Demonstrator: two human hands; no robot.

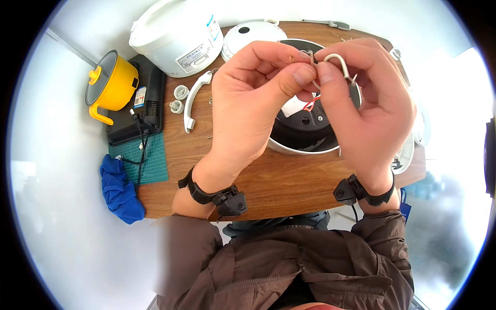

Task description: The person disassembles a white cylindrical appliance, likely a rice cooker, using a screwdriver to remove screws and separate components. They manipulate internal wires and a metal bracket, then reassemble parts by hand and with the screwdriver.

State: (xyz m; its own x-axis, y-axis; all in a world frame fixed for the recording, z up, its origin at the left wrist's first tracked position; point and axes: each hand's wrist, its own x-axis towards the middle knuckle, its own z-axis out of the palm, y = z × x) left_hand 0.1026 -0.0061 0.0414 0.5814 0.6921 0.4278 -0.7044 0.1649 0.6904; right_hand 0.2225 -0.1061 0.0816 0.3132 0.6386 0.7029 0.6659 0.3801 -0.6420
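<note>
My left hand (253, 95) and my right hand (369, 95) meet over an opened round appliance shell (297, 140) with a white rim and a dark inside. Between both sets of pinched fingertips is a white wire (339, 59), which loops over my right thumb. Its end beside the right fingers looks bare or fitted with a small metal piece. Fingers hide part of the wire where the two hands touch. Below them, thin red wires (310, 106) hang into the shell near a pale plate (293, 107).
On the wooden table (232, 194) lie a white handle (194, 101), small white caps (181, 92), a screwdriver (338, 25) and a round white lid (253, 37). A white rice cooker (170, 39), yellow pot (119, 82), black hotplate (155, 88), green mat (156, 160) and blue cloth (120, 191) are leftward.
</note>
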